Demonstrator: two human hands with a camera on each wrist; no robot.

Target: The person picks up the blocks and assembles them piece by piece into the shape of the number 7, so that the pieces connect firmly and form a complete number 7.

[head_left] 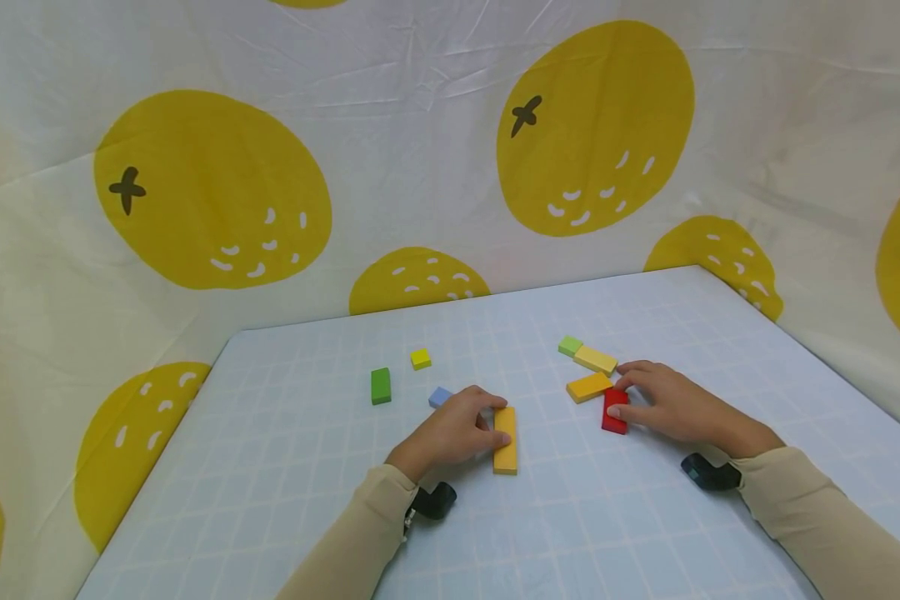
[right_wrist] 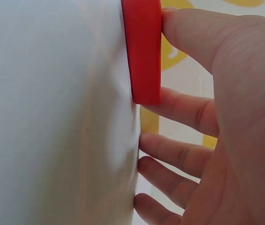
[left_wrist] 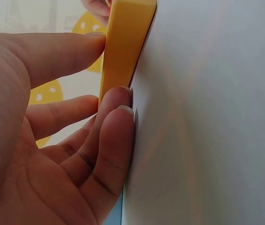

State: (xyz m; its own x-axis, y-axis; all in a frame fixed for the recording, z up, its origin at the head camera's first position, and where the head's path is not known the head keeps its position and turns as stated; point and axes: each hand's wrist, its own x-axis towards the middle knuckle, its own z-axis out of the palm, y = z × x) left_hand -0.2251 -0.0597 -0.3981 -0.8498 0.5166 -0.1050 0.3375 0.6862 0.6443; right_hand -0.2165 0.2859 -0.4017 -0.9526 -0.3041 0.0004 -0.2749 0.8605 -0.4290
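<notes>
We see a flat, pale blue tabletop (head_left: pixel 285 517) with a faint white grid; directly on it we find a green rectangular block (head_left: pixel 380 387), a small yellow block (head_left: pixel 420 359), a partly hidden light blue block (head_left: pixel 439 397), a long orange-yellow bar (head_left: pixel 506 457), a small light green block (head_left: pixel 569 346) beside a pale yellow rectangular block (head_left: pixel 596 360), and an orange-yellow rectangular block (head_left: pixel 588 387) near a red rectangular block (head_left: pixel 614 422)

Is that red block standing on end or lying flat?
Lying flat: the red block lies lengthwise on the table, its broad face up.
</notes>
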